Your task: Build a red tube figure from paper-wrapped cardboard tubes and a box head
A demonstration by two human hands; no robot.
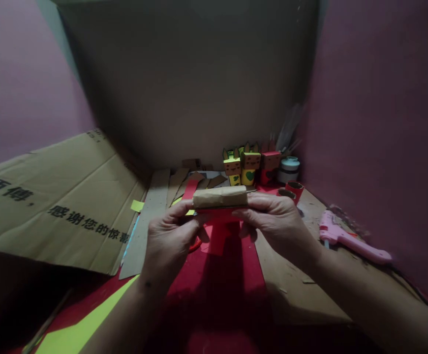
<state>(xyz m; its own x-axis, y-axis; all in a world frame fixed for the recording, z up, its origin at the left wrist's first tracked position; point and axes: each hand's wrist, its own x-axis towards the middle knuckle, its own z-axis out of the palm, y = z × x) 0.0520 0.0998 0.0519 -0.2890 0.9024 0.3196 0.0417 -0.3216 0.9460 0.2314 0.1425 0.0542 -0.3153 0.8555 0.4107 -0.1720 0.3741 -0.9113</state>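
Head view, folded cardboard (219, 197), long axis sideways

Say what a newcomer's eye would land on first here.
Probably the cardboard piece at center, held between the left hand and right hand. Next, the box-headed figures with pointed ears, at the back, right of center. The pink glue gun stands out at right.

Left forearm (120, 314) bare, rising from bottom edge; right forearm (365, 290) bare, slanting in from lower right. Small dark mark on left wrist (153, 275). Left hand (173, 233) and right hand (278, 221) raised ahead at near-equal height, fingertips pointing toward each other, gap between. Both pinching, thumbs nearer camera; other fingers curled below, partly hidden.
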